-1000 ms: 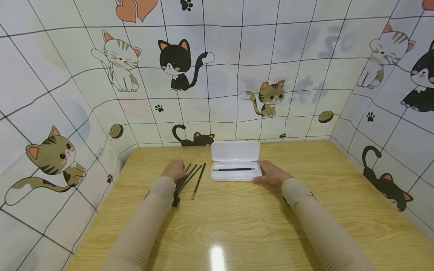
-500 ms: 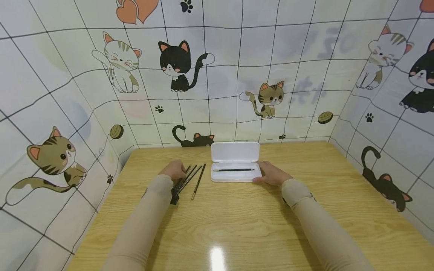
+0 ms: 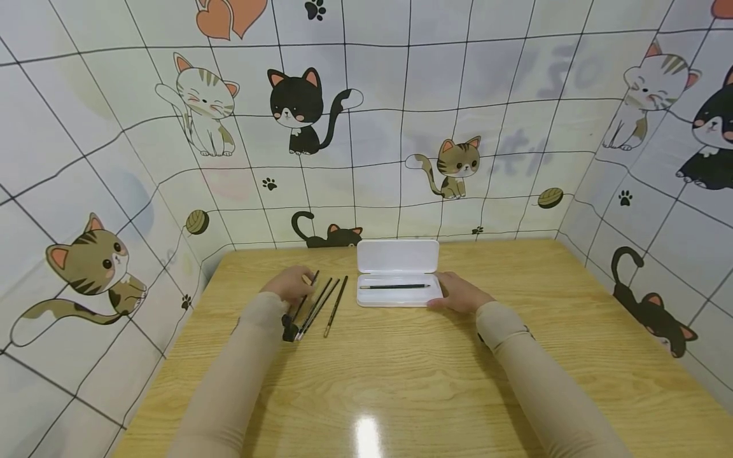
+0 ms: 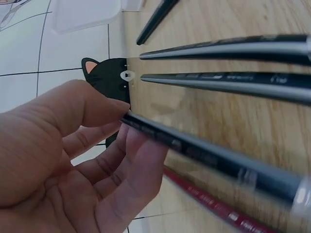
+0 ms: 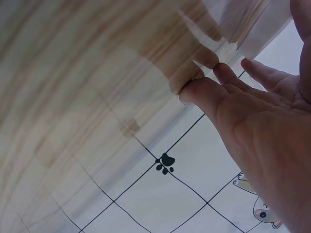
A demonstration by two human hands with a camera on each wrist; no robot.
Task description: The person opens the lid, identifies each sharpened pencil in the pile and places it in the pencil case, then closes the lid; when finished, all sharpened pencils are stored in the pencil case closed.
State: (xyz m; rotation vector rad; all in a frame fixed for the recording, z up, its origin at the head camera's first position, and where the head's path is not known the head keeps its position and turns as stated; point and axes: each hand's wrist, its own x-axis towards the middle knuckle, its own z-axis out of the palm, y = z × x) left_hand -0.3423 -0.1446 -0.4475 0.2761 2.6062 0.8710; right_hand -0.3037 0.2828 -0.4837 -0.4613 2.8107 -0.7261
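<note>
My left hand (image 3: 291, 285) pinches the end of a dark-handled paintbrush (image 4: 194, 153) between thumb and fingers, tilted over the table. In the left wrist view, two more dark paintbrushes (image 4: 228, 48) lie beside it, and a red-handled brush (image 4: 214, 206) is partly hidden below. Another brush (image 3: 336, 306) lies apart, nearer the white case (image 3: 397, 301). That case is open, its lid raised at the back, with one dark brush (image 3: 395, 286) lying lengthwise inside. My right hand (image 3: 458, 294) holds the case's right end, thumb at the front corner and fingers toward the back.
The wooden table (image 3: 378, 369) carries the case near its back edge. Behind it and at both sides stand cat-patterned walls (image 3: 378, 140). The brushes lie left of the case.
My left hand has shifted slightly left, and its fingers have opened out a little, showing more of the pinched paintbrush. The right hand and the case have stayed put.
</note>
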